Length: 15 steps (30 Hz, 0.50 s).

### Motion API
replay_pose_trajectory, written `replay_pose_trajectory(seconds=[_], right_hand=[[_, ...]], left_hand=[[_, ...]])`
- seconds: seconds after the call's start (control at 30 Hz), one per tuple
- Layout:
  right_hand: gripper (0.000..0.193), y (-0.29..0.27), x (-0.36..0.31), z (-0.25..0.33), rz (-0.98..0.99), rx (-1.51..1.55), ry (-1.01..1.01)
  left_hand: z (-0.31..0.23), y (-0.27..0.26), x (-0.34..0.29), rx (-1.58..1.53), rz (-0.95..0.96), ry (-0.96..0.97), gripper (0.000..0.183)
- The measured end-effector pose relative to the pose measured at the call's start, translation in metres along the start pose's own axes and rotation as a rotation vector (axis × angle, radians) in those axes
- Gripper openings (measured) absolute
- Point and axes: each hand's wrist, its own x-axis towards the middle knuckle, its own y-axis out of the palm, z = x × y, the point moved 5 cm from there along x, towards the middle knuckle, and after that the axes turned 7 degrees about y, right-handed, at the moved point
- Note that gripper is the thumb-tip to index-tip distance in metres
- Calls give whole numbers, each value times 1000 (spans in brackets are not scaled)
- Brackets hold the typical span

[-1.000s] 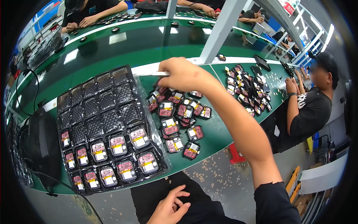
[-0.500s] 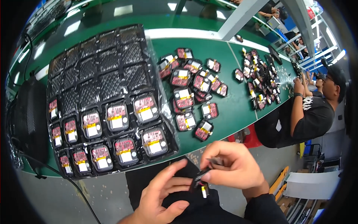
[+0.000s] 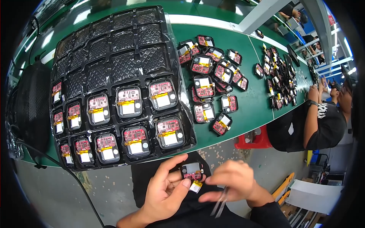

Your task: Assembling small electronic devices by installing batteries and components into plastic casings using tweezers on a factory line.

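Left hand reaching up from lower edge, palm turned inward, pinching red-and-black circuit module between thumb and fingers; silver battery hanging from module's lower edge. Right hand hovering just right of module, blurred, thumb and forefinger standing apart, other fingers gripping tweezers pointing downward. Green tabletop carrying part-filled black tray and loose modules. Co-worker sitting at right.

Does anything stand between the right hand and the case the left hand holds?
Nothing loose is visible there. A fingertip shows at the right edge of the case, toward the right hand; the white piece hangs below, and the tweezers point downward.
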Motion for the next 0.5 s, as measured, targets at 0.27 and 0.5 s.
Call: replay_pose_trajectory(seconds=[0.27, 0.5], right_hand=[[15, 20, -19, 0, -56, -318, -120], [16, 20, -10, -28, 82, 242, 567]], left_hand=[[12, -8, -2, 208, -3, -6, 52], [2, -12, 0, 670, 27, 132, 45]])
